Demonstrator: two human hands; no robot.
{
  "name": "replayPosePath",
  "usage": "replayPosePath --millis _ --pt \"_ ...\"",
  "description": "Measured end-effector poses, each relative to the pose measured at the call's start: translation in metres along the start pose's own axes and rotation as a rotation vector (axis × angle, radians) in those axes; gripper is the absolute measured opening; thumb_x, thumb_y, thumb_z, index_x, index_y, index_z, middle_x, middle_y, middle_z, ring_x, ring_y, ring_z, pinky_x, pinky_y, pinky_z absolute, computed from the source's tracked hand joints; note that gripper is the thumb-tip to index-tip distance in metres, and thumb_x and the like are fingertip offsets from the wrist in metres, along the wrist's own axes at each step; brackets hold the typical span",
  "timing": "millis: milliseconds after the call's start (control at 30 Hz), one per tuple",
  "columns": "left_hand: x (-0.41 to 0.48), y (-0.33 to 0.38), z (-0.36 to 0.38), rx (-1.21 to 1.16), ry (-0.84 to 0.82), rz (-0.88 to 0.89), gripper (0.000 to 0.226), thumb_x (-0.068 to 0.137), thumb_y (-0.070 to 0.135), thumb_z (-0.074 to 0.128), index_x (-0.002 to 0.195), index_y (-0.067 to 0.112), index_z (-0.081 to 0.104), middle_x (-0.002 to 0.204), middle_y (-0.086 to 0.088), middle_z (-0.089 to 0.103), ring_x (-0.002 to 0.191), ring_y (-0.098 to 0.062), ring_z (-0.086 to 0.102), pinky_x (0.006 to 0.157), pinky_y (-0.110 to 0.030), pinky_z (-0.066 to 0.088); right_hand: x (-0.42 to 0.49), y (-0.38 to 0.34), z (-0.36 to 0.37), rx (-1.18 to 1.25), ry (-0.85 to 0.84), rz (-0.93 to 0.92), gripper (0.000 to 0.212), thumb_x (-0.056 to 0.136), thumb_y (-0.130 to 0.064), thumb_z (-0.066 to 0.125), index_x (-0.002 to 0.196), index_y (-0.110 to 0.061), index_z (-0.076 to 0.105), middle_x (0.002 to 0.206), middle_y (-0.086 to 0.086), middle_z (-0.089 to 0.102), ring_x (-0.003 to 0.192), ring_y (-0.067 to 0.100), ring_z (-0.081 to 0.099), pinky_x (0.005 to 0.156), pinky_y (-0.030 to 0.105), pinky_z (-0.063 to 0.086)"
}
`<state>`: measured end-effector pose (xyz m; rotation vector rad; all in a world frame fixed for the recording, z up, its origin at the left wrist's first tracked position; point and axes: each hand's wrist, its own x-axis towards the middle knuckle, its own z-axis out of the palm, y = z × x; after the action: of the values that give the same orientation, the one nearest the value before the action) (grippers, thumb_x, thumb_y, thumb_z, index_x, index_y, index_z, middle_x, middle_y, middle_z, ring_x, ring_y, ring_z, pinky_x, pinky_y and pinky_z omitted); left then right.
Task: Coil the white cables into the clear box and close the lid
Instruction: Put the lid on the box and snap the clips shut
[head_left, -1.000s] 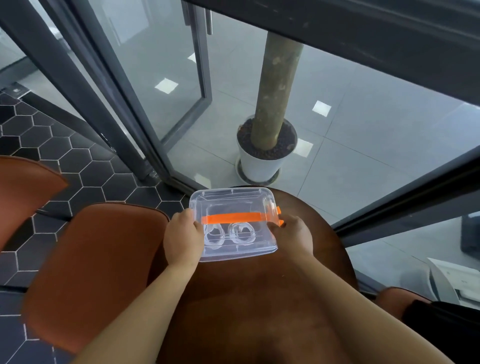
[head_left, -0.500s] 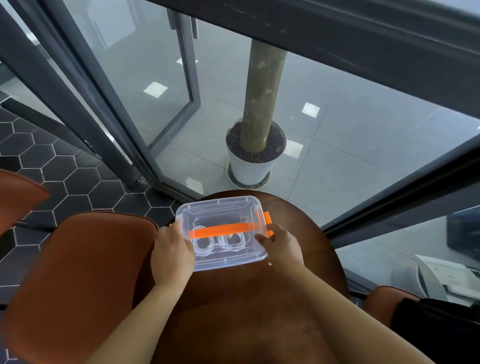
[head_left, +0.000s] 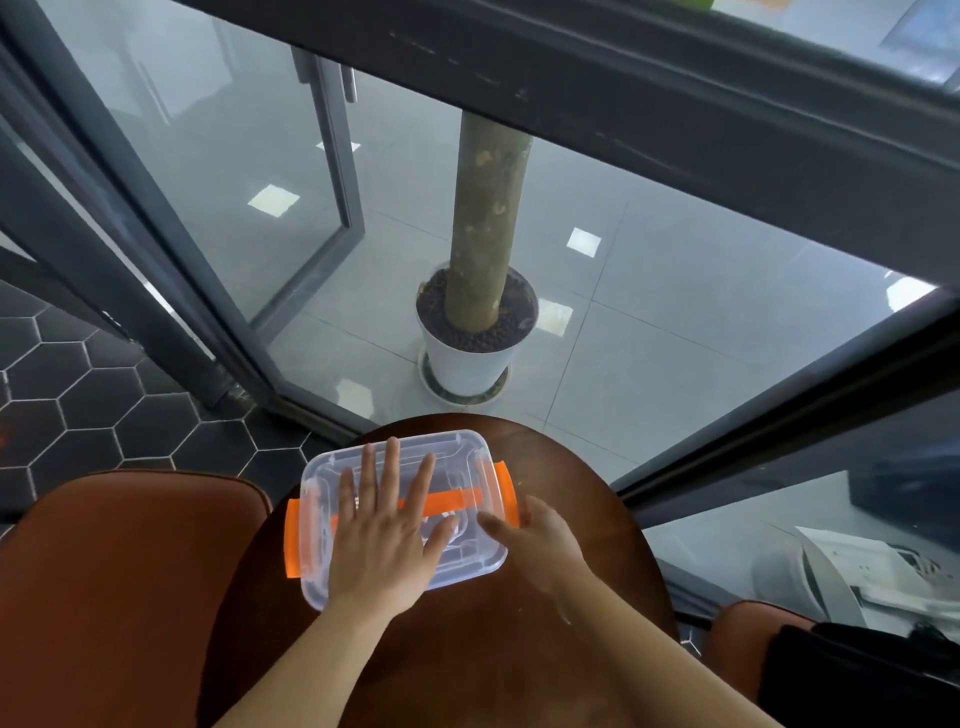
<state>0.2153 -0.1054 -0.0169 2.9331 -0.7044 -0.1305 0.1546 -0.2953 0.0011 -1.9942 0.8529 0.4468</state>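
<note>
1. Table (head_left: 519, 665): round, dark brown wood. Both bare forearms reach over its near edge toward the far side.

2. Seating: a rust-brown chair (head_left: 130, 597) stands just left of the table. A second chair seat (head_left: 748, 642) shows at the near right, with a dark item (head_left: 857, 670) lying on it.

3. Left hand (head_left: 382, 535): laid palm-down on the lid (head_left: 447, 457), with the fingers straight and spread and nothing gripped.

4. Right hand (head_left: 543, 538): at the right end of the clear box (head_left: 467, 569). The thumb lies across the lid and the fingers curl over the right edge, clasping the box there.

5. Clear box: sits on the far half of the table with the lid seated on top.
   - An orange handle strip (head_left: 452, 501) crosses the lid, partly covered by the left hand.
   - The left orange latch (head_left: 293, 540) is on the left end.
   - The right orange latch (head_left: 504, 483) is on the right end, just beyond the right hand's fingers.
   - Whether either latch is fully engaged cannot be determined.

6. White cables (head_left: 460, 527): inside the box, faintly visible through the lid between the two thumbs. The coil form is unclear.

7. Floor: black hexagonal tiles (head_left: 78, 405) lie to the left.

8. Beyond the table: a dark-framed glass wall (head_left: 675, 119). Behind it, a white pot (head_left: 462, 366) holds a bare trunk (head_left: 488, 223) on grey tiles.
</note>
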Motion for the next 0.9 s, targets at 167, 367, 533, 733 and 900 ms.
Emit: replayPosePath --millis 167,367,533,733,900 --pt "-0.002 0.0 0.001 -0.015 -0.028 -0.011 0.08 0.094 0.075 0.026 0.16 0.03 0.017 0.169 -0.014 0.009 0.155 -0.038 0.006 0.122 -0.061 0.015 -0.005 -0.005 0.004 -0.032 0.145 -0.054 0.035 0.081 -0.051 0.075 0.102 -0.027 0.06 0.09 -0.011 0.064 0.077 0.009 0.064 0.066 0.018 0.053" --pt "-0.003 0.0 0.001 -0.019 -0.004 0.01 0.08 0.094 0.074 0.028 0.16 0.029 0.02 0.168 -0.015 0.014 0.155 -0.038 0.01 0.121 -0.062 0.017 -0.015 -0.011 0.009 -0.228 0.335 -0.258 0.032 0.085 -0.045 0.075 0.107 -0.025 0.062 0.094 -0.014 0.058 0.071 0.003 0.055 0.058 0.008 0.038" --pt "-0.001 0.001 0.0 -0.009 -0.019 0.004 0.082 0.093 0.076 0.027 0.159 0.028 0.024 0.167 -0.016 0.017 0.154 -0.041 0.014 0.119 -0.064 0.021 -0.018 -0.004 0.023 -0.37 0.423 -0.426 0.022 0.075 -0.027 0.088 0.087 -0.02 0.071 0.081 -0.008 0.063 0.065 0.009 0.061 0.051 0.015 0.05" --pt "-0.001 -0.001 0.003 -0.011 -0.02 0.014 0.082 0.092 0.076 0.027 0.158 0.027 0.027 0.167 -0.017 0.019 0.153 -0.042 0.015 0.119 -0.065 0.021 -0.017 -0.01 0.013 -0.461 0.38 -0.407 0.018 0.079 -0.028 0.085 0.09 -0.021 0.073 0.085 -0.009 0.064 0.064 0.012 0.062 0.054 0.007 0.042" --pt "-0.008 -0.021 -0.01 -0.257 0.234 -0.112 0.066 0.095 0.053 0.045 0.146 0.011 0.048 0.155 -0.018 0.043 0.145 -0.04 0.037 0.117 -0.059 0.033 -0.019 -0.015 0.011 -0.327 0.319 -0.364 0.016 0.096 -0.031 0.066 0.11 -0.026 0.063 0.097 -0.015 0.057 0.077 0.01 0.06 0.07 0.012 0.052"
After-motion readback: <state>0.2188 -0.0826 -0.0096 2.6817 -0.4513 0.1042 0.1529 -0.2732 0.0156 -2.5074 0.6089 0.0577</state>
